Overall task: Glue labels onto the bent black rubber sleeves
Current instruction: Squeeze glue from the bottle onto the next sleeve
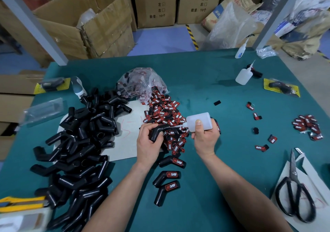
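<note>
My left hand (149,142) grips a bent black rubber sleeve (157,133) above the table's middle. My right hand (205,138) holds a translucent glue bottle (198,121) tipped sideways, its nozzle pointing left at the sleeve's upper part. Behind both hands lies a heap of red-and-black labels (166,113). Three sleeves with labels on them (172,162) (167,176) (166,190) lie near my left forearm. A large pile of plain bent black sleeves (80,142) covers the table's left side.
Black scissors (294,196) lie on white paper at the right. Two more glue bottles (243,76) (241,50) stand at the back right. Loose labels (307,124) are scattered on the right. A plastic bag of labels (141,83) sits behind the heap. Cardboard boxes (85,20) stand beyond the green table (205,187).
</note>
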Available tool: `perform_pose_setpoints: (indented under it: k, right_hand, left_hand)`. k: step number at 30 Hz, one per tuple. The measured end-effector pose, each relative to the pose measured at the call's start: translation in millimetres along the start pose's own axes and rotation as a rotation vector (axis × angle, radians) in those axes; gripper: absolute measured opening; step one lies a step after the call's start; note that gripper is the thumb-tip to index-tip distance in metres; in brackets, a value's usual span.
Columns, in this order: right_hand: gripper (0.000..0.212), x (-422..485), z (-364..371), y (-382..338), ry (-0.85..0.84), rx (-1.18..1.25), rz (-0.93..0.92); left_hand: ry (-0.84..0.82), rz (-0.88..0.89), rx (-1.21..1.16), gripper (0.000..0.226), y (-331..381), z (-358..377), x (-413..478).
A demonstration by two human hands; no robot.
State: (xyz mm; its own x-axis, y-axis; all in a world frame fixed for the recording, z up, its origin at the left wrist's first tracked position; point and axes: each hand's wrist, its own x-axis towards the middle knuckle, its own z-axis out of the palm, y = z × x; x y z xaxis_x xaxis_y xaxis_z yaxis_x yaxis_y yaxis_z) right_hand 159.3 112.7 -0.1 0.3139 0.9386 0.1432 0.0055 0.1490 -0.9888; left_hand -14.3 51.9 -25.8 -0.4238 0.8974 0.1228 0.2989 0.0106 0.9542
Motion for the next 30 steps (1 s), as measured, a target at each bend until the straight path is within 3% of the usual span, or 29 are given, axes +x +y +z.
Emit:
perform_pose_setpoints:
  k: [30]
  right_hand:
    - [0.031, 6.6, -1.8, 6.1, 0.043, 0.038, 0.018]
  left_hand:
    - [0.014, -0.001, -0.02, 0.042, 0.9, 0.3, 2.0]
